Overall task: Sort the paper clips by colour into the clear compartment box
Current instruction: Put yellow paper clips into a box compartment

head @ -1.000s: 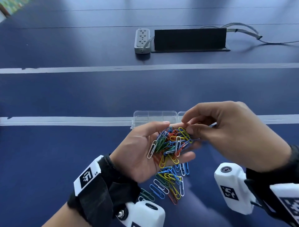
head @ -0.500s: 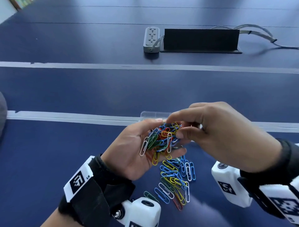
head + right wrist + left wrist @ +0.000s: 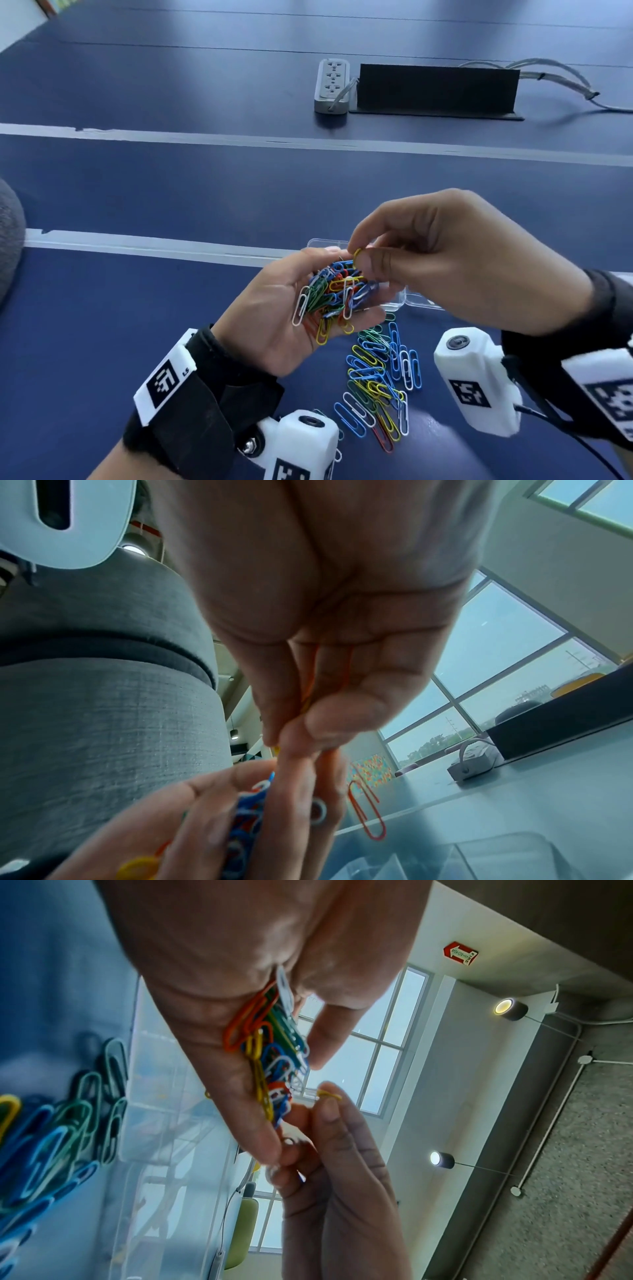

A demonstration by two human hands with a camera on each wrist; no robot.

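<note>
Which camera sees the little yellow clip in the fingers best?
The head view: the yellow clip sticks up clearly from the right hand pinching it. The left wrist view shows only a thin blurry tip; the right wrist view barely shows it between fingers.

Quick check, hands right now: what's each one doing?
Left hand: cupped, holding a mixed pile of paper clips.
Right hand: pinching a yellow paper clip.

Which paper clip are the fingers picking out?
The yellow paper clip, pinched by the right hand above the mixed bunch in the left hand.
</note>
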